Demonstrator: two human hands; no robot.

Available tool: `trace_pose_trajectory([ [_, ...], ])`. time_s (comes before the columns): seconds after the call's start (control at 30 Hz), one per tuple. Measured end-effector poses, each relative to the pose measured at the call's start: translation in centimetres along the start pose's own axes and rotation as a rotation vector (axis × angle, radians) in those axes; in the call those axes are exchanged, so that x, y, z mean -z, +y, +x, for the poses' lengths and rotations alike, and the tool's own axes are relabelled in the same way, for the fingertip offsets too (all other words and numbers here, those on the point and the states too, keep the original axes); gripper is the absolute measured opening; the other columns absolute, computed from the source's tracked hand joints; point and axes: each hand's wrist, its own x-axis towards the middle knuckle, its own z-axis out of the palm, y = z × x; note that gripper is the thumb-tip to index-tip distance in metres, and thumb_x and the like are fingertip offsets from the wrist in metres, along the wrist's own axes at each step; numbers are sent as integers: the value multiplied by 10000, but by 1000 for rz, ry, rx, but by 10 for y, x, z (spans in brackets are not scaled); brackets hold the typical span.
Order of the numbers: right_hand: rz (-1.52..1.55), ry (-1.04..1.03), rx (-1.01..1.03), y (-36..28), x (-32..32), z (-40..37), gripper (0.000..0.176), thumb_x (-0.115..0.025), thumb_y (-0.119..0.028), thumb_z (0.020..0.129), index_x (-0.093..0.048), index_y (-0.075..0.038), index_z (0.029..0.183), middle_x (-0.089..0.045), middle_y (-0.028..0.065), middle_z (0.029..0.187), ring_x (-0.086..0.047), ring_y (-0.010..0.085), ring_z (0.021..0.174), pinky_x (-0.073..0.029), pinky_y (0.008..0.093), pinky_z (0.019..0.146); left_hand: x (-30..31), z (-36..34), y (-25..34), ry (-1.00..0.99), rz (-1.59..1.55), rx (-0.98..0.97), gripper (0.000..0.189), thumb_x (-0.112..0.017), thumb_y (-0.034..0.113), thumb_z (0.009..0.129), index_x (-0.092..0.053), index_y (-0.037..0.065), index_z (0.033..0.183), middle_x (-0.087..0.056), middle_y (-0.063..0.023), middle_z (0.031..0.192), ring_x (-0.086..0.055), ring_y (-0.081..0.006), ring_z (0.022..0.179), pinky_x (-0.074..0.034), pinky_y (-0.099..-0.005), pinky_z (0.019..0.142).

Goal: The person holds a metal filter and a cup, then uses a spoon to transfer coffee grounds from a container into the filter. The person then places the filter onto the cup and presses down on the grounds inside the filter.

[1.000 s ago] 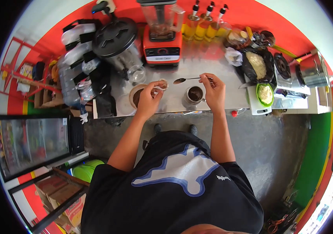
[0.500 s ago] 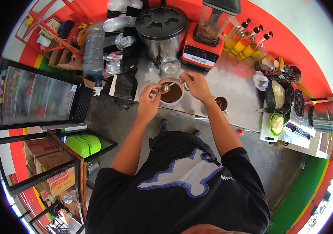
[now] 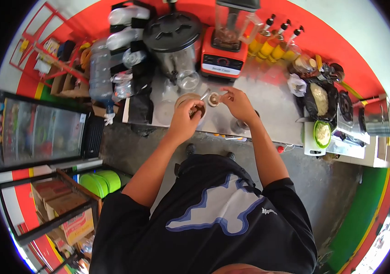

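Note:
My left hand [image 3: 187, 121] is closed over the bowl [image 3: 183, 97] of brown contents and grips a metal spoon [image 3: 205, 95], whose handle points up and right. The hand hides much of the bowl. My right hand [image 3: 238, 106] is to the right, thumb and fingers drawn together beside a small round container [image 3: 213, 99]; whatever is between the fingertips is too small to tell. A metal cup [image 3: 239, 125] stands partly hidden by my right wrist. Behind the bowl is a clear plastic cup [image 3: 188, 80].
A red blender [image 3: 223, 61] and a large black-lidded dispenser [image 3: 172, 34] stand at the back of the metal counter [image 3: 272, 109]. Several pump bottles [image 3: 268, 44] are right of the blender. Farther right are a green bowl [image 3: 323, 135] and a stove [image 3: 348, 112].
My right hand has let go of the spoon, which is now in my left hand. My left hand has turned over the bowl. The view has shifted slightly.

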Motion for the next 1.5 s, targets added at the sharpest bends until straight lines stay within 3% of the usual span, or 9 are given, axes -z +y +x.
trace_pose_trajectory([
  [0.13, -66, 111, -87, -1, 52, -54, 320, -720, -158, 940, -706, 20, 1205, -746, 104, 862, -659, 156, 734, -535, 335, 721, -34, 13, 21, -263, 61, -189, 289, -649, -24, 905, -645, 12, 1191, -689, -80, 1152, -657, -201, 962, -522, -357, 854],
  [0.27, -225, 325, -165, 24, 88, -106, 307, -733, -163, 926, -719, -1, 1186, -736, 90, 850, -604, 168, 678, -519, 342, 687, -86, 16, 27, -478, 9, -96, 636, -705, -4, 876, -487, 112, 1462, -603, -103, 1286, -618, -246, 1092, -510, -394, 921],
  [0.3, -244, 333, -193, 30, 91, -114, 301, -738, -183, 922, -726, -12, 1169, -736, 101, 891, -616, 203, 698, -517, 366, 704, -95, 21, 20, -571, -16, -57, 877, -784, 32, 837, -329, 166, 1575, -506, -155, 1395, -572, -301, 1213, -499, -409, 993],
  [0.4, -315, 344, -197, 44, 91, -132, 300, -737, -225, 929, -727, -29, 1156, -733, 120, 947, -644, 248, 755, -528, 395, 755, -119, 33, 9, -581, 158, -190, 1014, -855, 76, 791, -258, 179, 1604, -452, -206, 1431, -520, -363, 1306, -475, -454, 1075],
  [0.63, -433, 308, -228, 72, 78, -154, 398, -723, -311, 962, -645, -40, 1242, -737, 169, 964, -695, 358, 864, -530, 453, 802, -146, 54, -29, -717, 287, 1, 1244, -962, 178, 668, -175, 187, 1631, -447, -249, 1501, -476, -462, 1379, -426, -509, 1153],
  [0.73, -407, 252, -345, 66, 73, -157, 445, -695, -319, 988, -582, -41, 1316, -746, 197, 923, -712, 405, 908, -526, 479, 808, -160, 53, -60, -666, 125, 166, 1268, -978, 208, 657, -171, 177, 1634, -500, -240, 1481, -516, -432, 1367, -432, -490, 1156],
  [1.07, -204, 164, -266, 79, 71, -142, 397, -634, -301, 1036, -581, 22, 1261, -725, 239, 876, -710, 422, 883, -523, 471, 763, -197, 31, -117, -555, 65, 177, 986, -949, 249, 728, -421, 141, 1554, -584, -192, 1295, -592, -357, 1261, -486, -478, 1062],
  [1.13, -224, 172, -289, 82, 67, -141, 348, -611, -293, 1052, -615, 20, 1205, -728, 182, 860, -712, 300, 807, -521, 404, 735, -191, 27, -93, -505, 73, 163, 922, -947, 230, 730, -469, 135, 1514, -593, -176, 1282, -600, -341, 1241, -491, -466, 1050],
  [1.5, -51, -21, -221, 107, 82, -129, 372, -519, -322, 1095, -682, -11, 972, -705, 94, 824, -607, 187, 732, -488, 349, 720, -214, 18, -84, -529, -394, 212, 635, -907, 79, 755, -600, 75, 1311, -705, -104, 1232, -681, -214, 1120, -530, -388, 987],
])
